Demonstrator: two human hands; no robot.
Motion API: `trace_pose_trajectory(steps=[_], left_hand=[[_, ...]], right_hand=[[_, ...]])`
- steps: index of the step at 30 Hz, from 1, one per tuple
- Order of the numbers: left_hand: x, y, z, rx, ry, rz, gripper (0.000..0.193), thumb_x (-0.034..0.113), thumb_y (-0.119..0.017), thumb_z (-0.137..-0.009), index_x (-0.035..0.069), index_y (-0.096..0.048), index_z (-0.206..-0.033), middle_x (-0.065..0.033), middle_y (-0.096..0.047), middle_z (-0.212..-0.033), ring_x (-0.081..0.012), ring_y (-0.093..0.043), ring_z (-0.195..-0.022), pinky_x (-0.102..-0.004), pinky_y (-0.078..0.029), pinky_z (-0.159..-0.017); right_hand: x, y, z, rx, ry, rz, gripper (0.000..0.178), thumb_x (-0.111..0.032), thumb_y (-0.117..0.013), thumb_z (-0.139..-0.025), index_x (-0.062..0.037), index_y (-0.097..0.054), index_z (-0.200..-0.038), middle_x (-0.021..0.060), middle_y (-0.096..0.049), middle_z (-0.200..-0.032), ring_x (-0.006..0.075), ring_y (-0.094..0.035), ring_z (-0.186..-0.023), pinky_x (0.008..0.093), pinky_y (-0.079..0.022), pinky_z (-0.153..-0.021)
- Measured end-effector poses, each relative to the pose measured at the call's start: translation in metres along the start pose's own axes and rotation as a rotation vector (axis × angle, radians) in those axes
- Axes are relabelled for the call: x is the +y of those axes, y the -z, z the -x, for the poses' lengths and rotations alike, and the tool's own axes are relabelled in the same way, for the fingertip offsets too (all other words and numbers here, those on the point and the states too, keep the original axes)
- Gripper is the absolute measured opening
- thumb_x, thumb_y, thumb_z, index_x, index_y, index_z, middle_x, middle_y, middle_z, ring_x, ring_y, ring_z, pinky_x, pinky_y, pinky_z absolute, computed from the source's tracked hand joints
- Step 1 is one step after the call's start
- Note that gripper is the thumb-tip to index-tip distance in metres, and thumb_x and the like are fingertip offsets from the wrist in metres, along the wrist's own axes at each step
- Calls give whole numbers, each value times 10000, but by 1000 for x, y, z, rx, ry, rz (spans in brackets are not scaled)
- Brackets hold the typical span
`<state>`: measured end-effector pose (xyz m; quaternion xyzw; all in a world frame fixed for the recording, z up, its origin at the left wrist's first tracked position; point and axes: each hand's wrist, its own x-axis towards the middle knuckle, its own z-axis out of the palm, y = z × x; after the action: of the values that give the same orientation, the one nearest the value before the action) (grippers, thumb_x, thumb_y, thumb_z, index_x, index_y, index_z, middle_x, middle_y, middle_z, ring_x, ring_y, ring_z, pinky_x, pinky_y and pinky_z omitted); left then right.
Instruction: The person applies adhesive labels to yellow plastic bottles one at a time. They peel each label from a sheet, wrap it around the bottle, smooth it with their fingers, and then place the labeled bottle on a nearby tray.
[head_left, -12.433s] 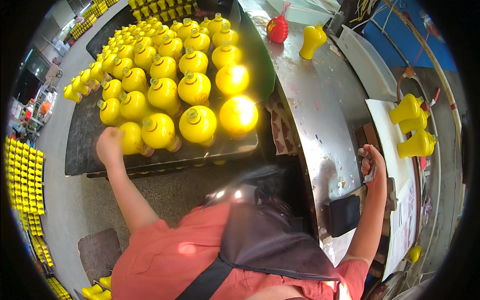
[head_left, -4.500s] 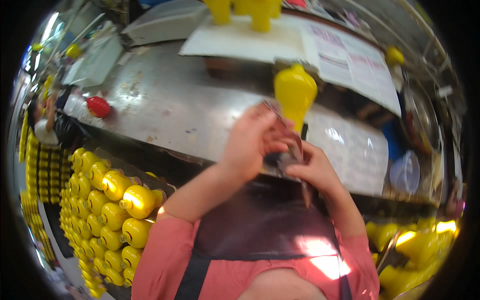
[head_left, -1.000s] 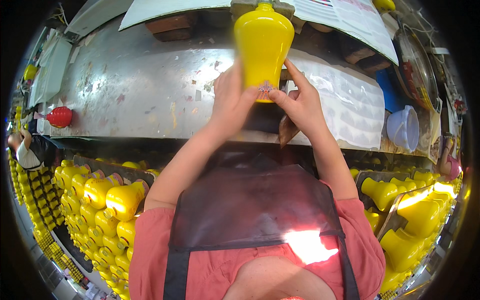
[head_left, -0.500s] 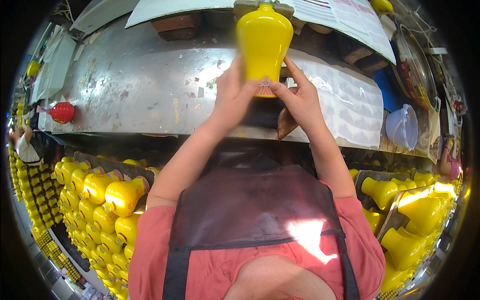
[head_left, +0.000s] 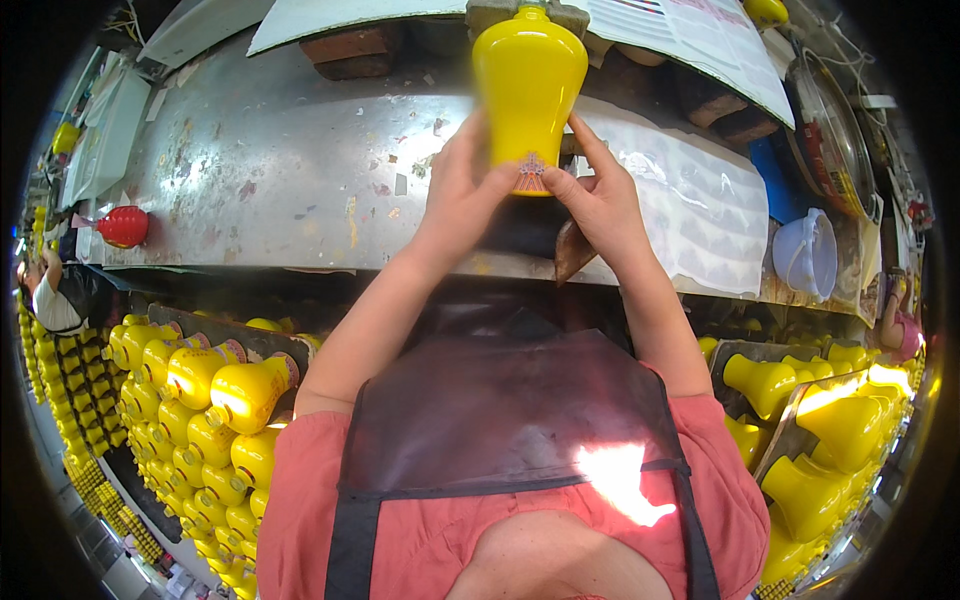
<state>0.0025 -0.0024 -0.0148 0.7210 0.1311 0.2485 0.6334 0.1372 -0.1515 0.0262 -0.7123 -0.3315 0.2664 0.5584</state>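
Note:
A glossy yellow vase [head_left: 530, 85] lies on its side over the metal bench, its narrow neck at a grey block [head_left: 480, 14] at the far edge and its base toward me. Near the base it carries a small printed pattern in red and blue. My left hand [head_left: 462, 190] is closed on the vase's left side, thumb near the pattern. On the other side my right hand [head_left: 603, 200] grips it, its thumb pressed beside the pattern and a finger along the wall. Below the right hand a brown wooden piece [head_left: 571, 252] sticks out at the bench's near edge.
A red squeeze bulb [head_left: 124, 227] lies at the bench's left. White patterned sheets [head_left: 700, 200] cover the right part, with a white bucket [head_left: 804, 252] beyond. Bricks [head_left: 350, 50] prop a board. Racks of yellow vases [head_left: 205, 440] flank me on both sides. Other people work at far left and right.

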Motion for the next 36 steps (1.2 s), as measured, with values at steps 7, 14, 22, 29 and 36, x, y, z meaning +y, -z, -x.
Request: trace_pose_trajectory(steps=[7,14,22,29,36], left_hand=[[-1,-1,0,1,-15,28,715,255,-617,-1038,51,-262,-1624,-145,-404,-1566,-250,-391,-1453,-389,-301,-1210],[0,-2,0,-10,5,77,723,240,-615,-1034,49,-248,-1627,-149,-420,-1548,-243,-414,-1427,-383,-316,-1200],[-1,2,-2,8,17,47,763,229,-647,-983,33,-265,-1615,-154,-459,-1510,-245,-455,-1388,-378,-351,-1174],[8,1,-1,20,24,-88,827,231,-693,-905,43,-282,-1597,-183,-497,-1469,-258,-488,-1350,-381,-360,-1157],[21,-6,-4,95,23,28,799,163,-720,-822,-28,-371,-1516,-237,-602,-1367,-313,-603,-1262,-407,-462,-1086]], right_hand=[[-9,-1,0,-2,-40,-29,773,-213,-788,-909,-2,-438,-1565,167,-591,-1407,108,-669,-931,242,-548,-773],[-2,-1,1,-2,-1,22,786,-209,-768,-941,-30,-386,-1604,92,-628,-1330,3,-533,-684,190,-449,-620],[8,24,-14,203,-247,-147,424,-291,-632,-1034,-32,-651,-1369,22,-691,-963,46,-574,-701,207,-477,-673],[-25,33,-15,23,-6,-191,184,-118,-700,-965,-40,-653,-1125,30,-689,-944,141,-679,-819,324,-559,-712],[-61,15,-19,63,765,809,231,-107,-766,-834,-64,-695,-1050,130,-658,-868,343,-672,-783,438,-552,-702]])
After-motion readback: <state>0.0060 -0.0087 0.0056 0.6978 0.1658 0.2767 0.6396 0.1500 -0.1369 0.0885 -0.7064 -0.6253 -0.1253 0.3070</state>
